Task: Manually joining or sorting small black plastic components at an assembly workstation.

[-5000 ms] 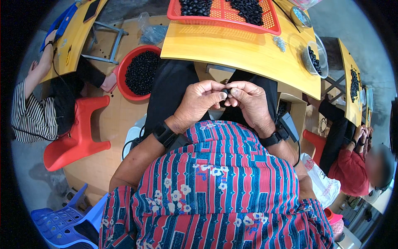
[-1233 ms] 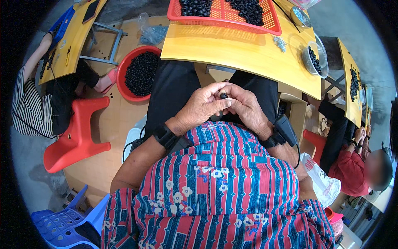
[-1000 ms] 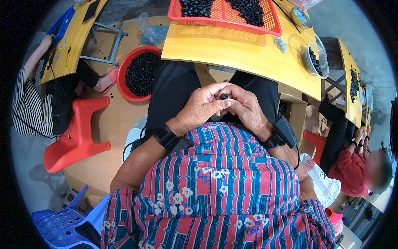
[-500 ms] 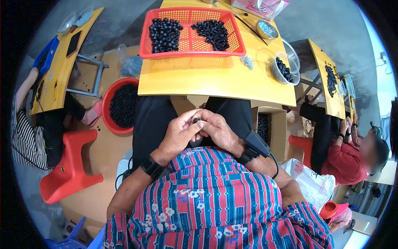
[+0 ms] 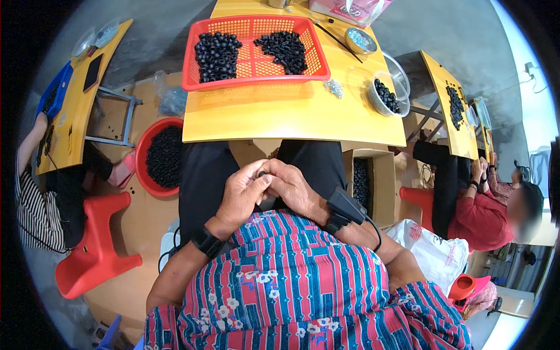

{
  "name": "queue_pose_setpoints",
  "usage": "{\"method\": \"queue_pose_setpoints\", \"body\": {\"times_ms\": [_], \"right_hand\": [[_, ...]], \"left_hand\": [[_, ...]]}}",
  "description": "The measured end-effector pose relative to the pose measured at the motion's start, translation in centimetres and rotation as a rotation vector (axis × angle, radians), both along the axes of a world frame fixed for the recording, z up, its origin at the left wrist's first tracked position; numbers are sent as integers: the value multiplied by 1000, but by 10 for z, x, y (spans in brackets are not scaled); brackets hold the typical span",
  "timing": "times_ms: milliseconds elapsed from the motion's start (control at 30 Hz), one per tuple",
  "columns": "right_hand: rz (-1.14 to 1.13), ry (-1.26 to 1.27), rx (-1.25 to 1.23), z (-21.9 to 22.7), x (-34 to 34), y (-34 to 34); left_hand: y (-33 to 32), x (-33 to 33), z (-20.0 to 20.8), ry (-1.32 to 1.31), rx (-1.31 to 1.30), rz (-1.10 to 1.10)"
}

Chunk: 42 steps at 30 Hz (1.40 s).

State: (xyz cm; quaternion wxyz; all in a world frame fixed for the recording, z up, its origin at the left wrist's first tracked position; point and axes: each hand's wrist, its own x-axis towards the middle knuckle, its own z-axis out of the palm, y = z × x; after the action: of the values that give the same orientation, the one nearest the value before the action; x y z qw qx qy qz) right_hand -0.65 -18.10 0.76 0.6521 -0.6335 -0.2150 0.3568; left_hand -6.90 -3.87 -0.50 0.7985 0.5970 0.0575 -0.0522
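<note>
My left hand (image 5: 242,189) and my right hand (image 5: 291,185) meet over my lap, just below the table's front edge. Pinched between their fingertips is a small black round part (image 5: 262,174), mostly covered by the fingers. Both hands are closed on it, thumbs pressed toward each other. Beyond them, on the yellow table (image 5: 251,125), a red plastic basket (image 5: 251,83) carries two heaps of small parts: black rounded pieces (image 5: 216,55) at left and black ring-like pieces (image 5: 284,51) at right. A little pile of small clear or silvery bits (image 5: 333,88) lies right of the basket.
A clear tub of black parts (image 5: 387,98), a metal bowl (image 5: 360,41) and a dark rod (image 5: 338,42) are on the table's right. A red tub (image 5: 140,157) and a cardboard box (image 5: 382,186) stand on the floor. People sit at side tables, near a red stool (image 5: 96,245).
My view has shifted slightly, so the table sits lower and further left. The fingers have closed more over the small black part, which shows less now.
</note>
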Motion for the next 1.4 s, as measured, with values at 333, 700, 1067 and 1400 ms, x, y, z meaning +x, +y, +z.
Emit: {"method": "queue_pose_setpoints", "body": {"times_ms": [333, 700, 1067, 1400], "right_hand": [[18, 614, 369, -5, 16, -12], [51, 777, 383, -9, 16, -16], [-111, 473, 184, -4, 12, -16], [-32, 661, 249, -10, 13, -18]], "left_hand": [[6, 10, 9, -109, 48, 79], [12, 8, 7, -210, 311, 84], [10, 6, 2, -154, 233, 86], [12, 7, 1, -187, 327, 96]]}}
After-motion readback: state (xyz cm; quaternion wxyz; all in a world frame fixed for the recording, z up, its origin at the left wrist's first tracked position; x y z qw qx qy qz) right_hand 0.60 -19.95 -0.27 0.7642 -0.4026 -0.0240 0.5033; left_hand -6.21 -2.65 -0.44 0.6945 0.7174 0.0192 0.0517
